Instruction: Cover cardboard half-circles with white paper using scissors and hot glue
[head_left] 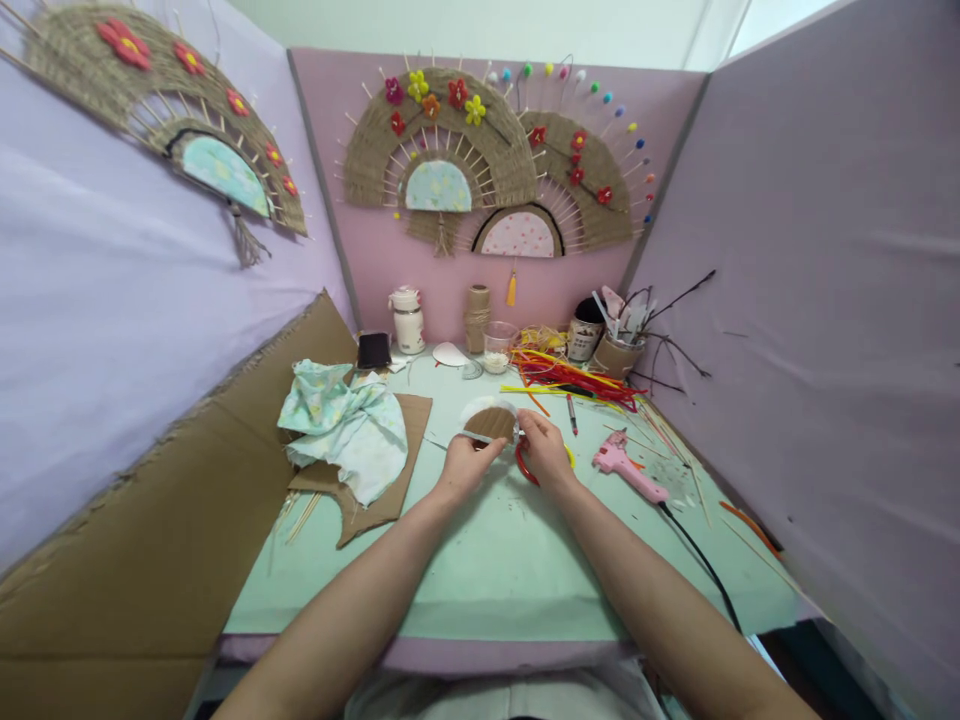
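A half-round cardboard piece (491, 422) with pale fabric folded around its edge is between my hands, above the middle of the table. My left hand (472, 463) grips its straight lower edge, thumb on top. At its right corner, the fingers of my right hand (545, 448) pinch the fabric edge. Scissors with red and yellow handles (523, 466) lie under my right hand, partly hidden by it. A pink glue gun (628, 468) with a black cord rests to the right. On the left, crumpled mint patterned fabric (352, 425) lies over a cut cardboard sheet (415, 430).
Red and yellow pipe cleaners (577, 382), a clear cup (498, 350), a twine roll (477, 318), a white bottle (407, 322) and a pot of twigs (619, 352) stand or lie along the back. Woven fans (442, 120) hang on the walls. A cardboard panel (172, 490) leans at left.
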